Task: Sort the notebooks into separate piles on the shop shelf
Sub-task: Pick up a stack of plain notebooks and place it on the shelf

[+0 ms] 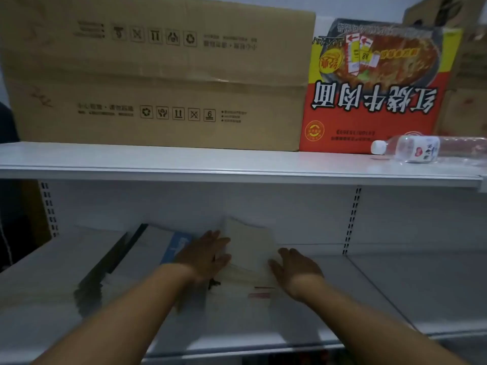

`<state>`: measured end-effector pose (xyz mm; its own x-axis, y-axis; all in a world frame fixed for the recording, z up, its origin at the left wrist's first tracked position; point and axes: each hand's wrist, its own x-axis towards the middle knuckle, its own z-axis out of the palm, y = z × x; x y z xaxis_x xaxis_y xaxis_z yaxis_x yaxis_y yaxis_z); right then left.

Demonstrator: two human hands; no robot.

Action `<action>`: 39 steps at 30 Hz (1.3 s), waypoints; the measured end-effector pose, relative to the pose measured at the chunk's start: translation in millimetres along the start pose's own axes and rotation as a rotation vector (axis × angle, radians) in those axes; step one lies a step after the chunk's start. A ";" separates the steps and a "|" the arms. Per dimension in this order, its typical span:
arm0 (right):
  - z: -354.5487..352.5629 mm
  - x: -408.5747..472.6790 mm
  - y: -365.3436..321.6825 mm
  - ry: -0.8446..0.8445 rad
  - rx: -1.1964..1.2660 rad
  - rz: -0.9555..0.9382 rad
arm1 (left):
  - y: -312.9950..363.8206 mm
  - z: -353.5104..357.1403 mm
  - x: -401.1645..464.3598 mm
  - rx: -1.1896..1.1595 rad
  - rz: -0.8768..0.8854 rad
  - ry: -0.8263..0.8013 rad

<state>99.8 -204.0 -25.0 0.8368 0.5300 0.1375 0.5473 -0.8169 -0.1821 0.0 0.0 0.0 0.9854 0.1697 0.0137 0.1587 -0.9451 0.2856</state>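
Both hands, left hand (208,255) and right hand (292,264), flank the beige notebook pile (249,248) on the shelf (408,293), fingers straight, squaring it; next, judge which notebook to lift off.

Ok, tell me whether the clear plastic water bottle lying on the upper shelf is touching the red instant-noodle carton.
Cannot tell. In the head view the clear plastic water bottle lies in front of the red instant-noodle carton and overlaps it, so any gap behind it is hidden.

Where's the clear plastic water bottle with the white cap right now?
In the head view, the clear plastic water bottle lies on its side at the right end of the upper white shelf, just in front of the red noodle carton.
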 end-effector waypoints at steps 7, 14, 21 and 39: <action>7.0 36.2 3.1 0.020 0.143 0.162 | -17.0 8.1 11.4 -0.099 -0.070 -0.006; 14.4 51.9 23.1 -0.166 0.254 0.171 | -12.1 5.3 14.4 -0.095 -0.077 0.028; 8.8 50.9 51.2 -0.153 0.348 0.221 | 4.3 9.3 21.7 -0.052 -0.144 0.022; 5.6 0.1 22.2 -0.125 1.403 -0.033 | 46.6 22.9 -19.0 -1.269 -0.395 0.425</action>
<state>112.1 -220.8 -34.5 0.7788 0.6212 0.0874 0.0641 0.0598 -0.9961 -9.9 -53.7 -8.9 0.7587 0.6496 -0.0490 0.0294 0.0410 0.9987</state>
